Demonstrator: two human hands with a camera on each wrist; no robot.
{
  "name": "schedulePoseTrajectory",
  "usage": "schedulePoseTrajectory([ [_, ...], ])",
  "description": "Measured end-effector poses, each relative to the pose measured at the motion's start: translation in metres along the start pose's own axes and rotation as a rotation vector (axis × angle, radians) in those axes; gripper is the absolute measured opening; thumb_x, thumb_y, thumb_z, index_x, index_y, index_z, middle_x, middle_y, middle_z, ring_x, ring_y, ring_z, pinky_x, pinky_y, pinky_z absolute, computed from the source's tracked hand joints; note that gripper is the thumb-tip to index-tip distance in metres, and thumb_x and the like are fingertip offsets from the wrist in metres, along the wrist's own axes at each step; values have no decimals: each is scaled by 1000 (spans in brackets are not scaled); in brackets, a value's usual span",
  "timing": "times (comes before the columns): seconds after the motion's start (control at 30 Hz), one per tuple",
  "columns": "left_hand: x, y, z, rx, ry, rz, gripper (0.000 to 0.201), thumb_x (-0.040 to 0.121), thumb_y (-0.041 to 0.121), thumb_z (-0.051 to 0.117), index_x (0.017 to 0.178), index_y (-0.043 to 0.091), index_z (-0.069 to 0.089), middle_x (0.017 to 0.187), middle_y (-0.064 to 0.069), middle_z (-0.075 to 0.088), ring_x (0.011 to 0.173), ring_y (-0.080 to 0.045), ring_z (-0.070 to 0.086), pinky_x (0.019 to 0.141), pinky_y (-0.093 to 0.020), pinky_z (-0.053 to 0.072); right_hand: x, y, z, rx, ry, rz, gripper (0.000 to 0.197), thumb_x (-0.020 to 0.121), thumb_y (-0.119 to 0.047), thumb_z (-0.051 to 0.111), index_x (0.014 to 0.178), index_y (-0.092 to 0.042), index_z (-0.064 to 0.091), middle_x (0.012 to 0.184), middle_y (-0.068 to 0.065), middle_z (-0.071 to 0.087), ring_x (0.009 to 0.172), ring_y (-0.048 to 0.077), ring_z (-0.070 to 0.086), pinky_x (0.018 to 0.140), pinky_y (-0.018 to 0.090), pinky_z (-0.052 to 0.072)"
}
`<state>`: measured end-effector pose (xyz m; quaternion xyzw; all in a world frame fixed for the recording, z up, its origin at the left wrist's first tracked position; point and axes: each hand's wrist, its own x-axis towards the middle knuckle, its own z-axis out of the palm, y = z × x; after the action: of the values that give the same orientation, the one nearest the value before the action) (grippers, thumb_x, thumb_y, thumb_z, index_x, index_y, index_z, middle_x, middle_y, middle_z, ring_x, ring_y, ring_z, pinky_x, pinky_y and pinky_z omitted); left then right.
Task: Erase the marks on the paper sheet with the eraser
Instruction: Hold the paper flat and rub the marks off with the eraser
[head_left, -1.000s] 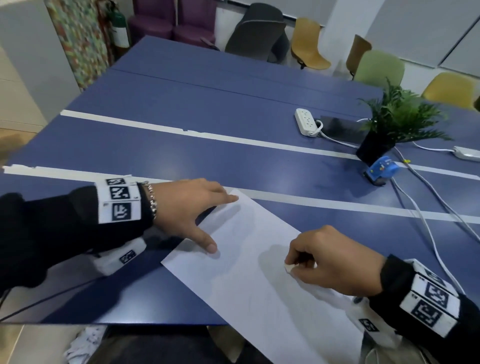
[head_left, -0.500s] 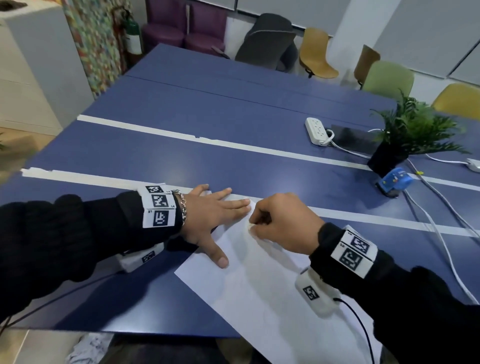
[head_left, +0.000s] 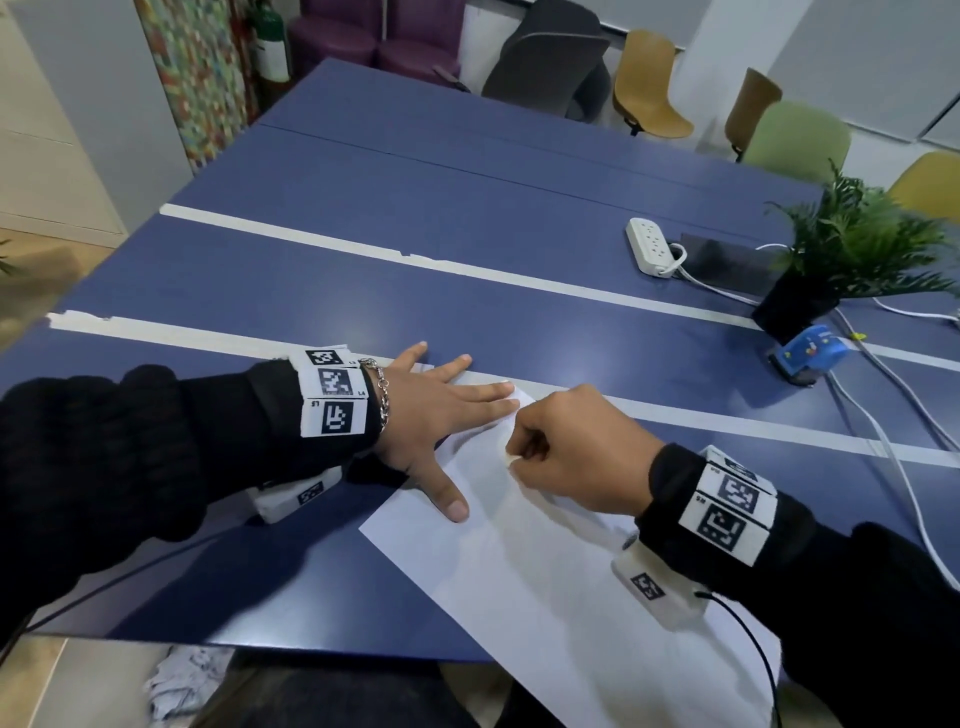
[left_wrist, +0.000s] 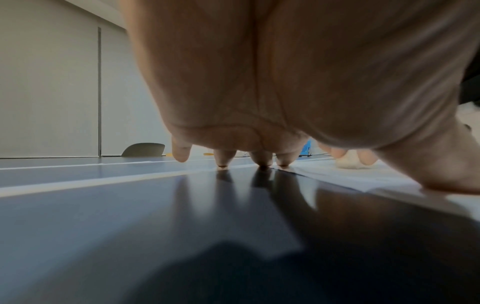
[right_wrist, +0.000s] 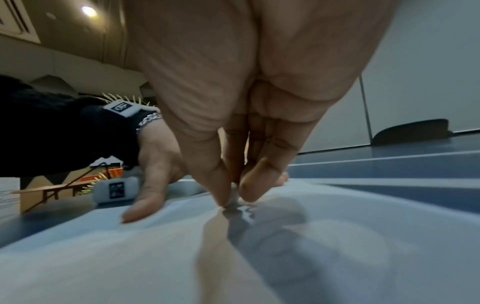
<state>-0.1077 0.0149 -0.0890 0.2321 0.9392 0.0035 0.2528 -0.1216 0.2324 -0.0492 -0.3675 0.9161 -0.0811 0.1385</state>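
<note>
The eraser (head_left: 506, 457) is pinched in the curled right hand (head_left: 576, 452) and pressed on the paper sheet (head_left: 519, 571), centre of the head view; faint marks there are judged left. The sheet's far corner is pinned by the flat, spread left hand (head_left: 441, 415). Since earlier frames, the right hand was brought from mid-sheet toward that corner

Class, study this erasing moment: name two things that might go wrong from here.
1. The right hand pinches only a small eraser near the paper sheet's far corner; hard strokes there might crease or tear it.
2. The left hand pins just that end, and the near end overhangs the table edge, so the sheet might pivot or buckle.
</note>
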Motion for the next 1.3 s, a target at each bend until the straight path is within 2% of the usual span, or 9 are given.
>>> schedulePoseTrajectory([
  [0.17, 2, -2, 1, -2, 1, 2, 133, 66, 99, 55, 160, 47, -22, 165, 32, -26, 159, -26, -22, 120, -67, -13, 12, 12, -9, -43, 74, 68, 7, 84, -24, 69, 88, -21, 74, 80, -8, 72, 80, 14, 65, 77, 30, 56],
  [0.33, 2, -2, 1, -17, -10, -1, 135, 66, 98, 58, 158, 48, -27, 164, 33, -27, 158, -24, -25, 120, -65, -14, 0, -6, -1, -40, -1, -40, 6, 85, -24, 67, 85, -23, 73, 78, -9, 72, 73, 10, 61, 73, 29, 55],
  [0.5, 3, -3, 0, -28, -16, 5, 135, 62, 100, 57, 157, 51, -26, 164, 35, -27, 159, -26, -22, 120, -68, -10, 13, 0, -6, -62, 69, 43, 7, 82, -23, 67, 86, -21, 73, 80, -6, 72, 79, 17, 64, 77, 35, 57],
  [0.6, 1, -3, -2, -28, -15, 9, 132, 63, 99, 59, 155, 56, -26, 165, 33, -24, 159, -25, -22, 120, -68, -9, 3, -13, 1, -60, 26, -41, 6, 82, -21, 67, 85, -22, 73, 78, -7, 72, 74, 14, 63, 74, 33, 56],
  [0.77, 1, -1, -2, 4, -40, -8, 130, 66, 99, 56, 157, 53, -24, 165, 32, -27, 158, -27, -24, 121, -68, -8, 11, 2, -9, -65, 67, 79, 4, 81, -23, 70, 82, -21, 73, 78, -6, 72, 78, 17, 64, 76, 35, 57],
  [0.93, -1, -2, -2, -3, -29, 1, 126, 67, 97, 58, 154, 59, -25, 166, 31, -26, 159, -28, -23, 120, -69, -7, -3, -10, -1, -46, 4, -43, 4, 82, -22, 71, 84, -21, 74, 76, -8, 73, 71, 11, 63, 71, 27, 54],
  [1.07, 2, -3, -1, 3, -32, -11, 130, 65, 99, 57, 158, 53, -22, 164, 34, -28, 158, -26, -24, 121, -67, -7, 6, 10, -8, -56, 61, 70, 5, 81, -24, 71, 83, -21, 74, 78, -8, 72, 76, 13, 64, 75, 34, 57],
  [1.23, 1, -2, -5, -3, -51, -11, 130, 65, 98, 60, 155, 57, -24, 164, 34, -27, 158, -28, -24, 122, -69, -7, -7, -2, 1, -47, 18, -27, 5, 83, -24, 68, 84, -23, 73, 76, -9, 72, 74, 12, 62, 71, 29, 54],
  [1.3, 1, -1, -5, 4, -51, -15, 130, 65, 98, 60, 156, 56, -23, 164, 34, -27, 158, -29, -23, 123, -70, -6, -2, 5, -5, -59, 25, 15, 4, 83, -24, 69, 83, -22, 73, 77, -8, 72, 74, 13, 63, 73, 31, 56],
])
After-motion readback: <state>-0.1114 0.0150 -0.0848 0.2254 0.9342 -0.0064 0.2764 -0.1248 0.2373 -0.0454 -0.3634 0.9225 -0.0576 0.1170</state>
